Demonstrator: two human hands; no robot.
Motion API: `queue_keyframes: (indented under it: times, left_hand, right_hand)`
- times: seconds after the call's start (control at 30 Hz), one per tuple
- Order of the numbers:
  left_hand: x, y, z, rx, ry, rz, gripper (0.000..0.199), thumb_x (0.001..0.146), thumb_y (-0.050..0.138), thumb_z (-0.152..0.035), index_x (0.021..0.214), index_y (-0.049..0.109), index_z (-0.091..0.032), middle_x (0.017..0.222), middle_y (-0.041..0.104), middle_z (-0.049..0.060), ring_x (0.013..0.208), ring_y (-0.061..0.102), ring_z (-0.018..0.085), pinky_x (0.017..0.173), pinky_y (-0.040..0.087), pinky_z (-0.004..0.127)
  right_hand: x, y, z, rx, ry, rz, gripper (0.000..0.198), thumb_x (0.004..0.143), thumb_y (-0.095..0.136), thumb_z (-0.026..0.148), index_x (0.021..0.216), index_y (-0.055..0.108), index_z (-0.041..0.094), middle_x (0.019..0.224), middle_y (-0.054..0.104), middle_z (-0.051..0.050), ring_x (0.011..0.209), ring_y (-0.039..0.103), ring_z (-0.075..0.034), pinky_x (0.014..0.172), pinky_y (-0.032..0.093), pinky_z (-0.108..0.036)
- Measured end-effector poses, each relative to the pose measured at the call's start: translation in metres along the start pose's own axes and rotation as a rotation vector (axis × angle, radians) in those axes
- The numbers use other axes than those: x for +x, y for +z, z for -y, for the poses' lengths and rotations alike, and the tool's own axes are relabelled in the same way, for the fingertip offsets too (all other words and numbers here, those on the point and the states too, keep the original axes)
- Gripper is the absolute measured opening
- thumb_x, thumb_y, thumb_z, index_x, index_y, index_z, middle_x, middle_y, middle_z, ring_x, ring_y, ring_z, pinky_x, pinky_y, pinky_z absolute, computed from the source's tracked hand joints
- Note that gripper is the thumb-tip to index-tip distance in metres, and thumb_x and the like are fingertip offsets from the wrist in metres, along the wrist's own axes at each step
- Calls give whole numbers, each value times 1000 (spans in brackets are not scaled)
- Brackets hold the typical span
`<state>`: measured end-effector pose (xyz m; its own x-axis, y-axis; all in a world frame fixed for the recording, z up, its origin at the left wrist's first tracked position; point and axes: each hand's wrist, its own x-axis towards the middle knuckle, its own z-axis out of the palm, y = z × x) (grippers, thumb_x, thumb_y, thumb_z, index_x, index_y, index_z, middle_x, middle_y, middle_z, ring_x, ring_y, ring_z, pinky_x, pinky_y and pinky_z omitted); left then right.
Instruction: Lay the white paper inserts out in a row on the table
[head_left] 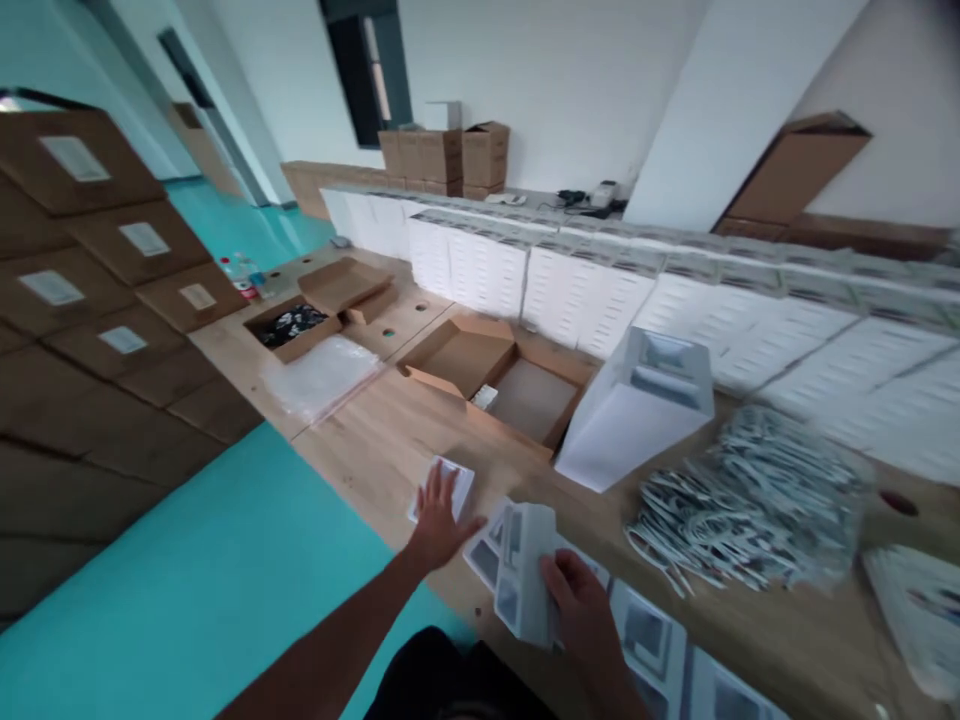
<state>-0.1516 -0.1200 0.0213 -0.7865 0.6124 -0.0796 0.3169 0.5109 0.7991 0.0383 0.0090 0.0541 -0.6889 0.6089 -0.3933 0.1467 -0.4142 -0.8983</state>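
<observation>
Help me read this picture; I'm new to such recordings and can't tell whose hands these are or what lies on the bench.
No machine here: a person works bare-handed, and the single picture comes from a camera on their head, looking forward and down, so the scene looks tilted. The left hand lies flat on a small white tray on the wooden bench. The right hand grips a white moulded piece in its fingers. Nearby lie an open cardboard box, a tall white box, a heap of white cables and rows of white cartons. Brown boxes are stacked at the left.
</observation>
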Motion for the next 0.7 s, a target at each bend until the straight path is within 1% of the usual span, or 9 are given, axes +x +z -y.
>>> queue_keyframes:
  times: [0.07, 0.13, 0.23, 0.33, 0.4, 0.47, 0.57, 0.63, 0.7]
  left_hand:
    - [-17, 9, -25, -355, 60, 244, 104, 64, 76, -57, 148, 25, -24, 157, 19, 17, 144, 18, 37, 113, 24, 52]
    - [-27, 13, -46, -640, -26, 461, 117, 60, 81, -52, 151, 12, -27, 151, 31, 19, 133, 39, 38, 102, 41, 50]
    - [-13, 2, -55, -762, -99, 496, 119, 59, 83, -46, 151, 8, -29, 148, 35, 17, 120, 53, 33, 98, 45, 45]
    - [29, -36, -27, -568, -13, 319, 106, 64, 77, -50, 149, 18, -26, 150, 32, 14, 128, 45, 33, 106, 39, 47]
    - [62, -65, 9, -204, 15, 115, 99, 65, 74, -52, 147, 26, -26, 153, 24, 14, 137, 31, 36, 111, 29, 52]
    - [91, -88, 50, 200, -76, -33, 98, 64, 74, -52, 147, 28, -27, 157, 16, 14, 141, 18, 42, 110, 22, 62]
    - [114, -102, 98, 465, -144, -3, 89, 71, 70, -49, 145, 31, -20, 157, 15, 20, 143, 11, 43, 107, 17, 69]
    - [115, -101, 110, 416, -36, 16, 79, 78, 64, -48, 143, 34, -15, 157, 14, 21, 145, 4, 39, 112, 9, 66]
    - [107, -99, 107, 191, 119, 116, 83, 77, 65, -50, 144, 32, -16, 158, 9, 19, 147, -1, 35, 116, 5, 59]
  right_hand:
    - [5, 18, 9, 17, -31, 9, 39, 69, 73, 55, 70, 60, 18, 59, 57, 2, 54, 49, -13, 52, 42, -25]
    - [11, 34, 16, 50, -49, 20, 36, 73, 69, 54, 74, 61, 18, 65, 60, 1, 60, 53, -14, 57, 45, -26]
    - [21, 49, 21, 102, -60, -33, 37, 73, 69, 54, 75, 60, 18, 69, 63, 0, 64, 56, -16, 61, 48, -27]
    - [34, 53, 21, 133, -34, -197, 40, 71, 69, 56, 79, 60, 18, 67, 64, 0, 60, 56, -15, 56, 47, -26]
    - [42, 58, 20, 143, -13, -303, 41, 69, 70, 57, 81, 62, 18, 66, 65, 0, 58, 55, -16, 53, 45, -26]
    - [48, 72, 17, 140, -4, -360, 41, 67, 72, 56, 79, 62, 18, 66, 65, 0, 58, 56, -16, 52, 45, -26]
    - [57, 110, 9, 133, 10, -391, 39, 67, 73, 54, 75, 60, 19, 64, 63, 1, 58, 55, -16, 54, 44, -26]
    - [64, 144, 2, 117, 10, -395, 38, 67, 73, 54, 73, 59, 18, 61, 61, 2, 58, 53, -15, 55, 43, -25]
    - [72, 178, -6, 93, -7, -394, 39, 68, 73, 53, 71, 57, 18, 60, 59, 3, 58, 51, -13, 55, 42, -24]
